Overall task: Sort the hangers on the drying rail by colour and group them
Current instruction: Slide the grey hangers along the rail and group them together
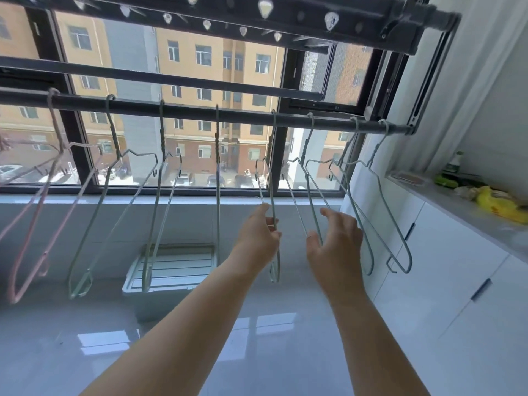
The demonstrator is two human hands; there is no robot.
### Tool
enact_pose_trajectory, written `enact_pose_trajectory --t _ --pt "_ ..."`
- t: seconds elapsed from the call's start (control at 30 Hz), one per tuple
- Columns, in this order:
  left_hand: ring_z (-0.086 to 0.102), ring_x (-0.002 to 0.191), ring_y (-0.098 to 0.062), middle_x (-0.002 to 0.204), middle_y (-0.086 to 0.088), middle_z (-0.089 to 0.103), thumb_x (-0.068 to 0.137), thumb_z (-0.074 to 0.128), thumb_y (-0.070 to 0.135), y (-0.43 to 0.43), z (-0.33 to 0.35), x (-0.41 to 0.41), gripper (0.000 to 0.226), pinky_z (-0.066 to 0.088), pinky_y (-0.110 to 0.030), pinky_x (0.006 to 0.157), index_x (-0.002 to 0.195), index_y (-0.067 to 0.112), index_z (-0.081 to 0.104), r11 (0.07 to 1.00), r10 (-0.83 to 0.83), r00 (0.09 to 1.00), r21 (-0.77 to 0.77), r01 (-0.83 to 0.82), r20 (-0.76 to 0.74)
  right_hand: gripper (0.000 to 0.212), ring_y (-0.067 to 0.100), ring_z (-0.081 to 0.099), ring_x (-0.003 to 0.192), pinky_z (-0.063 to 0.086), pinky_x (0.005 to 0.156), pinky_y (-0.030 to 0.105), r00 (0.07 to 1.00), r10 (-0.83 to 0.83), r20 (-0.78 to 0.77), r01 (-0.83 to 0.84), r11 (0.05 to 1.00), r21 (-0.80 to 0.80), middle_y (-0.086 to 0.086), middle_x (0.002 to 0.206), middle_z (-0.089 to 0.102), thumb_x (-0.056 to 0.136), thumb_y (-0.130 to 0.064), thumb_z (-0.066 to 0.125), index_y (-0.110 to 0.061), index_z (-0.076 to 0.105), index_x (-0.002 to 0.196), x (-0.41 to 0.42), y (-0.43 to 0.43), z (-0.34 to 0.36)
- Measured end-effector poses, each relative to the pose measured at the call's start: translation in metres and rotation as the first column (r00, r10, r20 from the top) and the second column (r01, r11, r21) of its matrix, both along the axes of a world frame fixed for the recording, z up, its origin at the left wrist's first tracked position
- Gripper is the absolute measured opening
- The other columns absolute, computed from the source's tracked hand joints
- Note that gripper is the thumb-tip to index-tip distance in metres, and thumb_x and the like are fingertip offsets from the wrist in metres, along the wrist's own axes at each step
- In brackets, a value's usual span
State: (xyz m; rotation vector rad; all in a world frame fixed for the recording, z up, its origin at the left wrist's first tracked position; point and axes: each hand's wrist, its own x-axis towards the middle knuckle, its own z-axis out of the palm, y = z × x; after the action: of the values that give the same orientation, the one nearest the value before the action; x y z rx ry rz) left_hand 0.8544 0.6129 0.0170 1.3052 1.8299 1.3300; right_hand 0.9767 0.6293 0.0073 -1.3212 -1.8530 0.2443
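Bright daylight pours through the window (200, 144), glaring off the glossy floor (105, 338); wide-angle distortion bows the drying rail (188, 109), edges soft.

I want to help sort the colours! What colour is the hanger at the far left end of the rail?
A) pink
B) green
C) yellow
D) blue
A: the far-left hanger on the rail is pink, unlike the green hangers beside it.
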Motion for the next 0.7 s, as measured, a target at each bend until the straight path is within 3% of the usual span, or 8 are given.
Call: enact_pose_trajectory --t 0.1,0.17,0.23,0.37,0.7 --pt "0.057 0.102 -0.021 0.119 -0.006 0.055 0.088 0.047 0.001 -0.006 -0.001 0.009 0.055 0.049 -0.038 0.093 0.138 0.019 0.032 0.999 -0.004 0.999 0.033 0.003 0.033 0.052 0.030 0.038 0.126 0.031 0.103 0.038 1.000 0.012 0.017 -0.005 0.928 -0.372 0.015 0.139 0.038 0.091 -0.027 0.046 -0.010 0.030 0.137 0.008 0.021 -0.004" --pt "0.058 0.100 -0.021 0.120 -0.005 0.053 0.087 0.045 -0.001 -0.008 -0.003 0.014 0.057 0.050 -0.041 0.091 0.137 0.022 0.031 0.999 -0.008 0.999 0.052 0.006 0.041 0.047 0.029 0.046 0.120 0.036 0.097 0.035 0.999 0.032 -0.041 -0.047 0.889 -0.455 0.014 0.133 0.046 0.094 -0.025 0.040 -0.008 0.031 0.137 0.005 0.027 -0.012" --pt "0.059 0.098 -0.021 0.122 -0.005 0.051 0.087 0.045 -0.002 -0.008 -0.004 0.017 0.058 0.050 -0.043 0.092 0.136 0.024 0.031 0.998 -0.011 0.999 0.060 0.008 0.041 0.038 0.028 0.051 0.109 0.038 0.088 0.031 0.998 0.016 -0.065 -0.040 0.919 -0.393 0.014 0.118 0.055 0.096 -0.017 0.034 -0.005 0.039 0.132 0.002 0.029 -0.016" --pt "0.059 0.100 -0.023 0.128 -0.007 0.050 0.086 0.044 -0.003 -0.008 -0.006 0.021 0.059 0.049 -0.046 0.094 0.137 0.024 0.030 0.998 -0.021 1.000 0.054 0.020 0.023 0.036 0.029 0.050 0.117 0.038 0.088 0.027 0.990 -0.020 -0.136 -0.018 0.961 -0.277 0.015 0.127 0.055 0.098 -0.012 0.029 -0.006 0.044 0.129 0.004 0.027 -0.012" --pt "0.059 0.099 -0.020 0.131 -0.007 0.048 0.087 0.044 -0.003 -0.007 -0.009 0.025 0.058 0.049 -0.045 0.094 0.137 0.025 0.030 0.999 -0.028 0.999 0.041 0.026 0.039 0.037 0.028 0.050 0.118 0.037 0.087 0.026 0.996 -0.055 -0.063 0.042 0.981 -0.188 0.014 0.128 0.054 0.096 -0.009 0.031 -0.008 0.042 0.132 0.017 0.040 -0.018"
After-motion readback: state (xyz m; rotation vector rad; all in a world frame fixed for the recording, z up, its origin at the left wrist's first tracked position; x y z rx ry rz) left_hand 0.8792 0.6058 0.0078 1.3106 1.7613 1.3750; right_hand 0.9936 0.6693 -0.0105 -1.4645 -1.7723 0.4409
